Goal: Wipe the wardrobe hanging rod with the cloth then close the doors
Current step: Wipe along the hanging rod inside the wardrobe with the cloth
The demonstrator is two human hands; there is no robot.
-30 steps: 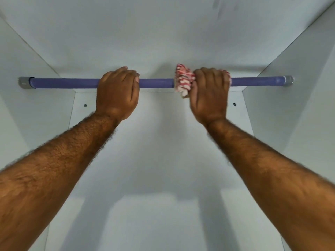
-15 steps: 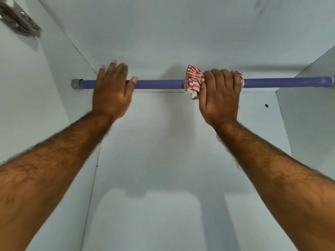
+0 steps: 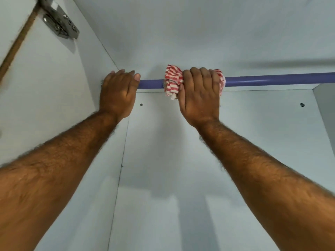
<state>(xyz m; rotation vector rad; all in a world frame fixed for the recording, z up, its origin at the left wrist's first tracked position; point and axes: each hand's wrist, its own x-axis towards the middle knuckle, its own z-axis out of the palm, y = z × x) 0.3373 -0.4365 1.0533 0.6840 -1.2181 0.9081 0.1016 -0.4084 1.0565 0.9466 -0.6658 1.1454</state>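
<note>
Wardrobe interior [image 3: 181, 142], white panels all round, view looks up from below. Left wall panel [image 3: 54, 96] carries a metal hinge [image 3: 59, 22] top left, so the door on that side hangs open; doors not yet closed.

Purple rod [image 3: 272, 81] runs left-right across the far upper part; its right end runs out of frame, its left end is hidden behind the left hand.

Left hand [image 3: 117, 93] sits at the rod's far-left end, right by the wall. Fingers [image 3: 125, 73] lie over the top of the rod, fairly straight; can't tell if they curl under into a real grip. Nothing else in it.

Right hand [image 3: 199, 98] just right of it, fingers curled tight round the red-and-white striped cloth [image 3: 172, 80], which is bunched round the rod. Cloth sticks out on both sides of the fist.

Risks, my read:
- Short bare stretch between the hands, plus the bit under the left hand, gets skipped unless that hand lifts off.
- Cloth is bunched, so the far side of the rod may get poor contact.
- Pulling down hard could pop the rod from its end socket.
</note>
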